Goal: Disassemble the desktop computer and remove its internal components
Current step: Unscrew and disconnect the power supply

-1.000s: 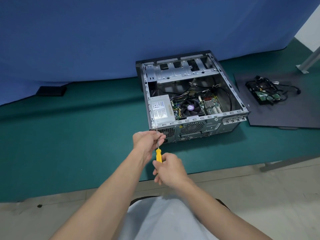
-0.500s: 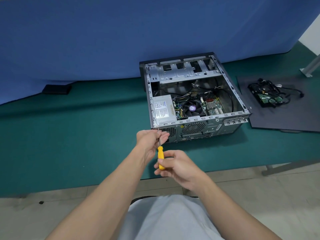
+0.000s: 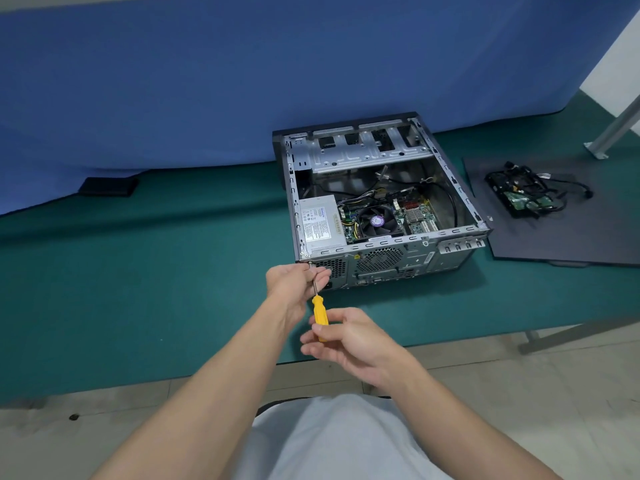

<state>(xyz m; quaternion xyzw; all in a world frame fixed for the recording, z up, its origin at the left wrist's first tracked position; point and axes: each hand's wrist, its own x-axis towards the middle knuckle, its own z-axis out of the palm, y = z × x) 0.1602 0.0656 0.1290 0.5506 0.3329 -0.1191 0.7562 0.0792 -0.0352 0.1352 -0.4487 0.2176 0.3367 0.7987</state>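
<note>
open case [image 3: 381, 202] lying on green mat [image 3: 138, 271]. at case's near left corner, left hand [image 3: 294, 282] pinching screwdriver [image 3: 318, 306] shaft, tip against rear panel. right hand [image 3: 346, 341] gripping yellow handle, just nearer than case. removed drive [image 3: 519, 195] on dark panel [image 3: 554, 237], right of case.

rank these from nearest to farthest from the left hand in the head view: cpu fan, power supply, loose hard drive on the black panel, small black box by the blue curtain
From the left hand:
1. Power supply, just above it, in the case's near-left corner.
2. CPU fan, right of the supply, inside the case.
3. Small black box, far left, at the curtain's foot.
4. Loose hard drive, far right, on the black panel.
</note>
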